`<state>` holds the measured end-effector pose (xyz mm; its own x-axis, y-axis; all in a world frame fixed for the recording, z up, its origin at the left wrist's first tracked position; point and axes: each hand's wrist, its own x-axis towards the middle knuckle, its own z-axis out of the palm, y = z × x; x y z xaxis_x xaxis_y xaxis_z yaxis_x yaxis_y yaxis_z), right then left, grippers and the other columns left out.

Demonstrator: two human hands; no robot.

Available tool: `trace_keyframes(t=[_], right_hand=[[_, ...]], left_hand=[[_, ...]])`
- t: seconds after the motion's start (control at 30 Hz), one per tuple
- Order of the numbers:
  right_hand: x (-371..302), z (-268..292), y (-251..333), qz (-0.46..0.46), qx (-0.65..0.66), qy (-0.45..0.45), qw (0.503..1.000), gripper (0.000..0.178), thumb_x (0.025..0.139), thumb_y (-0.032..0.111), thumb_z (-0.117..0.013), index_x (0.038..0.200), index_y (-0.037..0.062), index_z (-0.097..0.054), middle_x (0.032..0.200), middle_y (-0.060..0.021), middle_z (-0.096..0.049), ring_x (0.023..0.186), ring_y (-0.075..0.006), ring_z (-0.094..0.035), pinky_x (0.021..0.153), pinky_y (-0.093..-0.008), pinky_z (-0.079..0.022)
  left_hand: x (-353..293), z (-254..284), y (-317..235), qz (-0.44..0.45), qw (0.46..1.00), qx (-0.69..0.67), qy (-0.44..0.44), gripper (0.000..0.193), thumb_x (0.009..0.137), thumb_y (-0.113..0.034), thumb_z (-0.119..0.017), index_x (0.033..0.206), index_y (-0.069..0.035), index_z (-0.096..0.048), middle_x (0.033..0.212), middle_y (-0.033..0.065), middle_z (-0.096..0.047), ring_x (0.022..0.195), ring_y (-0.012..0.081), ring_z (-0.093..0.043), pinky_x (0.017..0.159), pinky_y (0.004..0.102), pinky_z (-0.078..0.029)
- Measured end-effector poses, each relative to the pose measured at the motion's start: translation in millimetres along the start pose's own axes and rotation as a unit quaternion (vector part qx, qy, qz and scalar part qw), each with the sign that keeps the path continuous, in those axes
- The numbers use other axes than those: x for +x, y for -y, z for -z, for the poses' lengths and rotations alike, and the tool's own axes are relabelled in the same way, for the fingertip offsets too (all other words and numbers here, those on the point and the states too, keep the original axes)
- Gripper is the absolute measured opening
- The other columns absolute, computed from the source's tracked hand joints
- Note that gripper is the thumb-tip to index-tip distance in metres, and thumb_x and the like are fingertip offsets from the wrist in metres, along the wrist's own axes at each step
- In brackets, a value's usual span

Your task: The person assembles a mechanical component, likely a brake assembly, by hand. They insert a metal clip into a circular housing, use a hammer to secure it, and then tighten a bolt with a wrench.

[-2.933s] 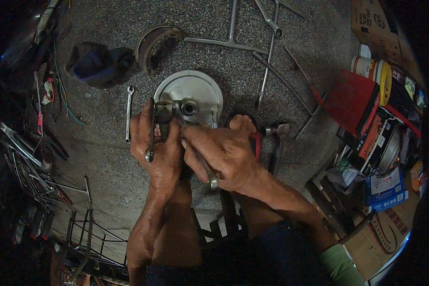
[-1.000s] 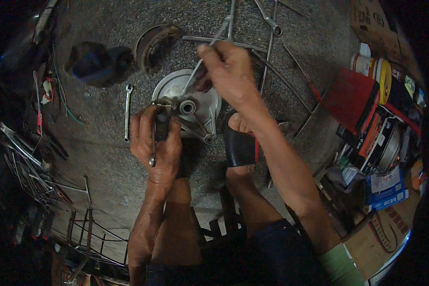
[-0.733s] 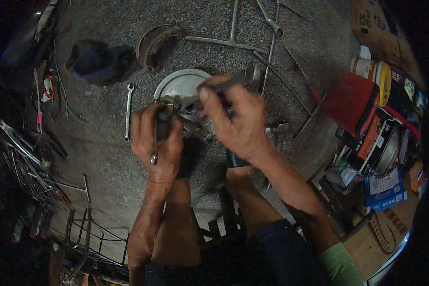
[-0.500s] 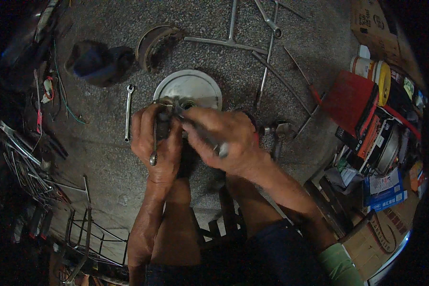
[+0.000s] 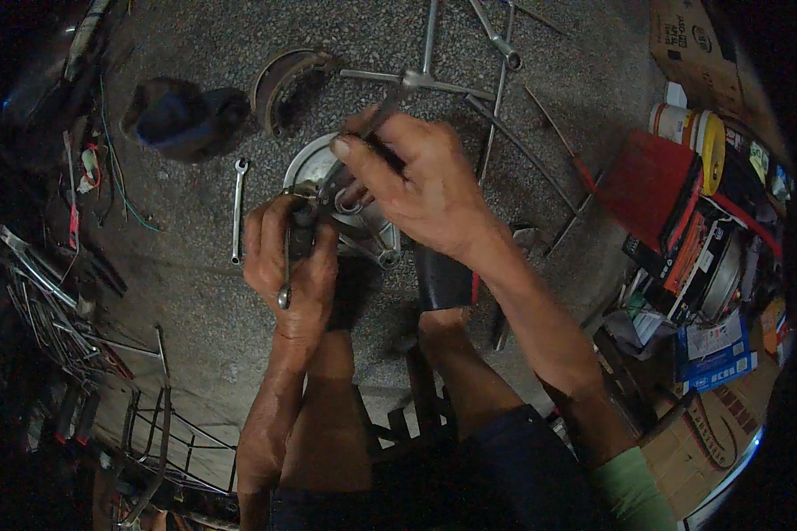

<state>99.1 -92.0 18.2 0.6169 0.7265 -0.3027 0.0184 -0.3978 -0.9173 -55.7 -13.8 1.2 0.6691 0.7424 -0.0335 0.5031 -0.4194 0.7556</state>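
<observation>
Right hand (image 5: 425, 184) swung forward, fingers (image 5: 369, 168) gripping a wrench (image 5: 390, 104); left hand (image 5: 305, 296), clasping a ring-ended spanner (image 5: 284, 288), probably did best braced.

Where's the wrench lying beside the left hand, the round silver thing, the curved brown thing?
Wrench (image 5: 238, 212): head view, handle's middle.
Round silver thing (image 5: 312, 162): head view, upper left face.
Curved brown thing (image 5: 266, 84): head view, left side.

I'm viewing a repair workshop
A spanner (image 5: 239, 212) and brake shoe (image 5: 270, 82) lie on speckled floor (image 5: 195, 292) near heaped tools (image 5: 55, 290).
</observation>
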Motion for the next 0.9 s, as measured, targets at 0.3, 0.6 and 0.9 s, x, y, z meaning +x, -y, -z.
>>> trace_keyframes(t=[0.3,0.6,0.9], right_hand=[[-40.7,-2.7,12.3,0.116,-0.154,-0.043,0.980,0.012,0.092,0.006,-0.063,0.102,-0.0017,-0.063,0.082,-0.0133,-0.069,0.068,-0.0207,-0.070,0.057,-0.0303,-0.055],[-58.5,-16.5,7.0,0.235,-0.195,-0.030,0.952,0.032,0.079,0.006,-0.073,0.108,-0.0008,-0.061,0.090,-0.0144,-0.070,0.068,-0.0245,-0.070,0.058,-0.0321,-0.056],[-77.2,-37.2,0.5,0.271,-0.243,-0.027,0.931,0.034,0.079,0.007,-0.067,0.110,-0.0043,-0.062,0.083,-0.0157,-0.063,0.070,-0.0266,-0.067,0.057,-0.0344,-0.054]], left_hand=[[0.4,-0.8,3.1,-0.002,1.000,0.005,-0.006,0.033,0.072,-0.004,-0.073,0.104,-0.004,-0.064,0.097,0.0138,-0.063,0.086,0.0306,-0.065,0.075,0.0384,-0.053],[-0.5,2.0,8.4,-0.011,0.999,-0.041,0.021,0.032,0.076,-0.005,-0.071,0.108,-0.004,-0.063,0.100,0.0143,-0.062,0.089,0.0309,-0.064,0.076,0.0379,-0.053],[-0.8,0.2,8.4,-0.005,0.999,-0.046,0.023,0.034,0.077,-0.006,-0.072,0.109,-0.004,-0.063,0.102,0.0135,-0.061,0.091,0.0310,-0.064,0.076,0.0385,-0.053]])
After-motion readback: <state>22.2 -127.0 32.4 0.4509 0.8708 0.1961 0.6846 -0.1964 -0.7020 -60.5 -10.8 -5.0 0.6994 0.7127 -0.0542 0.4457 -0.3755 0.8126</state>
